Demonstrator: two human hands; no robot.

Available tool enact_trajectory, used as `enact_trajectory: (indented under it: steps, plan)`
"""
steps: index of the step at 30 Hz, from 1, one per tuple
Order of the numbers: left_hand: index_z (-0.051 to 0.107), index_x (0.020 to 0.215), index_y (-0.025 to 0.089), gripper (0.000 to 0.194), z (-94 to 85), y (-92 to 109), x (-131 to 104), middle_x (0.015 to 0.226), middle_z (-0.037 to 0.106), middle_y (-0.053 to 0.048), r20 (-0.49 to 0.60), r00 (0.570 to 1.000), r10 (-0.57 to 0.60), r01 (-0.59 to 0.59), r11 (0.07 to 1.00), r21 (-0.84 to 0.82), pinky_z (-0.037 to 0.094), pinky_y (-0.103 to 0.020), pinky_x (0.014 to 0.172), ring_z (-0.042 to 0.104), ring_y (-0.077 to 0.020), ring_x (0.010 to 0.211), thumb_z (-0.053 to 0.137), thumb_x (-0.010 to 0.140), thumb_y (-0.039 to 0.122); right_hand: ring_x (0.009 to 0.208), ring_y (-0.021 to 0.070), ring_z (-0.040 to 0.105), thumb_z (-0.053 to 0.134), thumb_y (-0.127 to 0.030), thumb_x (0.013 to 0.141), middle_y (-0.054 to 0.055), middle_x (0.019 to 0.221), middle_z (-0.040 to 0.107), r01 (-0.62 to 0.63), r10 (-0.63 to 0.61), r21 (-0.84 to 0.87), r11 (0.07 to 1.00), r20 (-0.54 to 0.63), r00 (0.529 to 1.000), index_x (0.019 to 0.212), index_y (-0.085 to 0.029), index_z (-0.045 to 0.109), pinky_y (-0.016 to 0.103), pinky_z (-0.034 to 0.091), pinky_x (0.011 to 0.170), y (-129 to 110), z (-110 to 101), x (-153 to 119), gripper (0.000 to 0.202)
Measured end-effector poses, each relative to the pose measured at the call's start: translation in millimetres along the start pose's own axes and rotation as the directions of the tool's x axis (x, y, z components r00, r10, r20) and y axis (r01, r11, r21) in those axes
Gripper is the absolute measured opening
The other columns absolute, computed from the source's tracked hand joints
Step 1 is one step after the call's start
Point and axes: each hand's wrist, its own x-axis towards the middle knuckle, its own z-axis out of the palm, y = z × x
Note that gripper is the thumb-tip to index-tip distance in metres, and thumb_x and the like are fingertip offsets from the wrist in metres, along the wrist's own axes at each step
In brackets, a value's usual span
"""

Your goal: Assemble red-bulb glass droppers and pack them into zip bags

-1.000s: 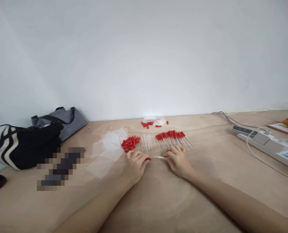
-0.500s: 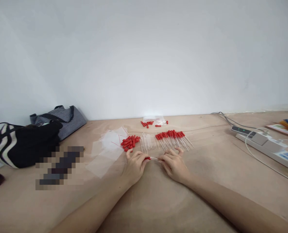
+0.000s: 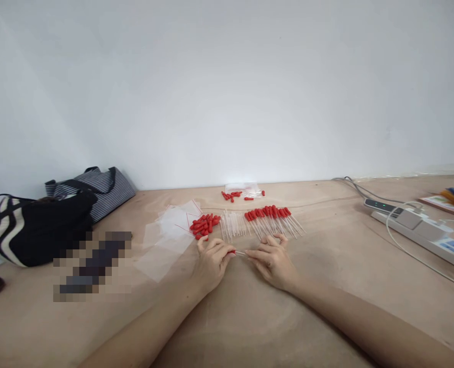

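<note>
My left hand point(image 3: 213, 260) pinches a red rubber dropper bulb point(image 3: 232, 252), mostly covered by the fingers. My right hand point(image 3: 272, 259) grips a thin clear dropper tube point(image 3: 240, 253) near its right part. Tube and bulb are in line and appear joined between my hands. Just beyond my left hand lies a pile of loose red bulbs point(image 3: 205, 223). Right of it is a row of bare clear tubes point(image 3: 234, 224). Several tubes with bulbs fitted, the assembled droppers point(image 3: 272, 217), fan out beyond my right hand.
Flat clear plastic bags point(image 3: 165, 232) lie left of the bulbs. More red bulbs point(image 3: 232, 194) sit near the wall beside another bag point(image 3: 242, 187). At left are a black bag point(image 3: 54, 227) and a striped bag point(image 3: 114, 189). A power strip point(image 3: 426, 232) with cables lies at right.
My right hand has shifted slightly left, closer to my left hand, and less of the tube shows between them. The piles have not moved.
</note>
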Motion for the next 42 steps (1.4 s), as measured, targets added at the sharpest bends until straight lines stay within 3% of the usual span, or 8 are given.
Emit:
enact_trajectory:
  steps: [8,21,28,38,42]
  plan:
    - [0.057,0.076,0.022,0.016,0.4,1.3,-0.6,0.071,0.067,0.002,0.005,0.998,0.061,-0.061,0.998,-0.017,0.007,-0.048,0.095,0.057,-0.0185,0.085,0.044,0.084,0.02,0.073,0.0136,0.044,0.05,-0.024,0.08,-0.002,0.061,0.059,0.03,-0.029,-0.019,0.999,0.038,0.999,0.087,-0.028,0.064,0.037,0.017,0.082,-1.0,0.9,-0.3,0.017]
    - [0.056,0.074,0.02,0.019,-0.6,3.0,-0.6,0.065,0.064,0.003,-0.031,0.987,0.155,-0.156,0.987,-0.025,0.009,-0.045,0.095,0.058,-0.0156,0.078,0.041,0.085,0.018,0.072,0.0132,0.04,0.043,-0.008,0.076,-0.001,0.058,0.055,0.258,-0.277,-0.236,0.937,-0.049,0.96,0.084,-0.02,0.062,0.038,0.014,0.081,0.7,0.4,3.6,0.023]
    - [0.056,0.073,0.019,0.019,0.1,3.4,-1.3,0.065,0.065,0.003,-0.081,0.986,0.146,-0.148,0.989,-0.016,0.01,-0.045,0.094,0.058,-0.0159,0.076,0.042,0.085,0.021,0.073,0.014,0.041,0.045,-0.007,0.072,-0.001,0.06,0.056,0.161,-0.165,-0.108,0.981,-0.022,0.986,0.077,-0.02,0.06,0.038,0.014,0.08,-7.2,3.7,9.2,0.021]
    - [0.058,0.068,0.02,0.027,4.0,1.7,-1.2,0.058,0.064,0.004,-0.141,0.968,0.209,-0.207,0.978,0.026,0.009,-0.045,0.099,0.06,-0.0145,0.076,0.04,0.087,0.026,0.073,0.0134,0.044,0.043,-0.016,0.081,-0.001,0.061,0.058,0.001,-0.006,0.032,0.999,0.153,0.988,0.067,-0.017,0.057,0.038,0.015,0.081,-11.6,5.6,13.6,0.02]
    - [0.062,0.085,0.024,0.021,0.7,-6.7,0.6,0.079,0.069,0.001,-0.142,0.953,0.267,-0.25,0.96,0.125,0.004,-0.048,0.1,0.058,-0.0187,0.092,0.045,0.085,0.036,0.075,0.0135,0.046,0.041,-0.021,0.085,-0.001,0.064,0.06,-0.009,0.006,0.018,1.0,0.191,0.982,0.073,-0.019,0.059,0.038,0.014,0.083,-3.5,1.6,13.9,0.022]
